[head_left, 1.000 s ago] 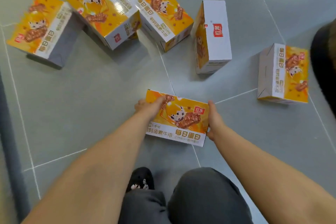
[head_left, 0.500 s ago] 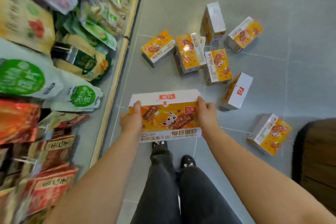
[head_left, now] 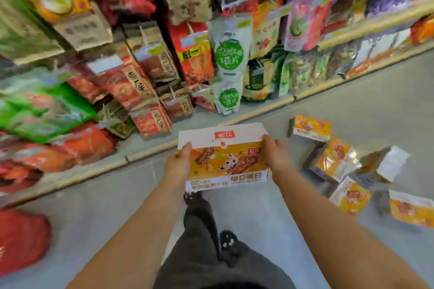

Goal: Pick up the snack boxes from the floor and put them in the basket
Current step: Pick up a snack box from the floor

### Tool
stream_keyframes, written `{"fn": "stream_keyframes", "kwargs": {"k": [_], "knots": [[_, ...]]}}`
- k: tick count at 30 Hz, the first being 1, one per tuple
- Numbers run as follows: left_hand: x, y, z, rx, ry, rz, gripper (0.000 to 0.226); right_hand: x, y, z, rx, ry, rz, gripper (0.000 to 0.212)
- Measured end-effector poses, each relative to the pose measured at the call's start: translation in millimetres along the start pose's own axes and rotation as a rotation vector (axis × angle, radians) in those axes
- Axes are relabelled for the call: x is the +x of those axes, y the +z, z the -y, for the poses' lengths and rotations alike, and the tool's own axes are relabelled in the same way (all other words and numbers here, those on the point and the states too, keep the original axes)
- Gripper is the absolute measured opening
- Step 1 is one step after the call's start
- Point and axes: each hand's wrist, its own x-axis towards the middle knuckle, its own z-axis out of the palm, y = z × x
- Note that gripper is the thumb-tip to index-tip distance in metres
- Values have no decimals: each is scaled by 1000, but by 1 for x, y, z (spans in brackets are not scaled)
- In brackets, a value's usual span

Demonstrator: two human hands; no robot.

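Observation:
An orange and white snack box point(head_left: 225, 159) is held in the air in front of me, above my legs. My left hand point(head_left: 179, 164) grips its left end and my right hand point(head_left: 274, 153) grips its right end. Several more snack boxes of the same kind lie scattered on the grey tiled floor at the right, among them one near the shelf point(head_left: 311, 127), one in the middle of the pile point(head_left: 335, 159) and one at the right edge point(head_left: 411, 211). No basket is in view.
A long store shelf point(head_left: 131, 77) packed with snack bags fills the left and top of the view, its base rail point(head_left: 234, 121) running along the floor. A red bag point(head_left: 21, 239) shows at the lower left. My dark trousers and shoes point(head_left: 225, 241) are below the box.
The box has come up off the floor in both hands. My view has swung left from the scattered boxes toward the shelf; the boxes now lie at the right.

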Motion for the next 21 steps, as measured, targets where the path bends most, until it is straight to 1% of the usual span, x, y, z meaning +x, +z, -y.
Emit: {"fn": "stream_keyframes", "kwargs": {"k": [1, 2, 4, 6, 8, 10, 14, 15, 17, 18, 21], "knots": [[-11, -17, 6, -40, -13, -35, 80, -10, 10, 4, -23, -15, 50, 37], [-20, -35, 14, -84, -11, -75, 76, -19, 23, 5, -44, -28, 108, 38], [-39, -78, 30, -168, -1, -174, 56, -45, 55, 11, -109, -69, 249, 39], [-52, -109, 41, -203, 0, -254, 39, -64, 81, 16, -155, -94, 334, 38], [-63, -149, 60, -285, 5, -324, 41, -90, 115, 17, -230, -136, 419, 33], [-68, -188, 83, -384, -26, -383, 44, -114, 151, 13, -292, -187, 498, 30], [-76, -261, 135, -581, -68, -429, 45, -170, 222, 0, -418, -277, 567, 28], [-78, -264, 138, -587, -74, -427, 46, -175, 226, -1, -417, -267, 568, 33], [-88, -318, 169, -640, -86, -469, 46, -210, 279, -24, -477, -257, 635, 41], [-91, -328, 173, -661, -74, -477, 47, -215, 288, -29, -478, -245, 638, 42], [-95, -403, 212, -688, -64, -521, 47, -263, 354, -64, -486, -202, 683, 38]]}}
